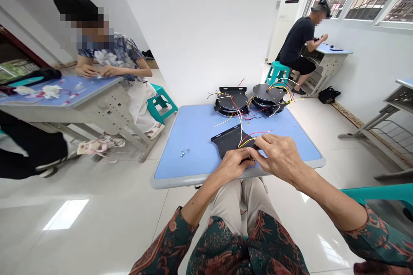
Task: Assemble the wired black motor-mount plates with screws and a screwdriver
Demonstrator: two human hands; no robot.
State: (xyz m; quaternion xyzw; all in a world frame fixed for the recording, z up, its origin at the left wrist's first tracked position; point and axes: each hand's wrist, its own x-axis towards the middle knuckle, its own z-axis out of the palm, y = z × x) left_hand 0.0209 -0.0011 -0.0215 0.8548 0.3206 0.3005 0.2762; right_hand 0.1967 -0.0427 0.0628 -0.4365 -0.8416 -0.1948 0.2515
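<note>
A black metal plate (pixel 228 140) with a slotted, raised edge lies at the near side of the blue table. White, yellow and red wires (pixel 249 139) come out over it. My left hand (pixel 234 164) has its fingers closed on the plate's near edge. Bent over the plate's right end, my right hand (pixel 280 154) has thumb and fingers pinched together, close to the left fingertips. Whatever is between the right fingers is hidden. Several small silver screws (pixel 184 152) lie to the left of the plate.
Two stacks of black round plates with loose wires, a left stack (pixel 230 102) and a right stack (pixel 269 96), stand at the back of the blue table (pixel 193 124). Two people sit at other desks, left and far right. A teal stool (pixel 380 193) is near my right elbow.
</note>
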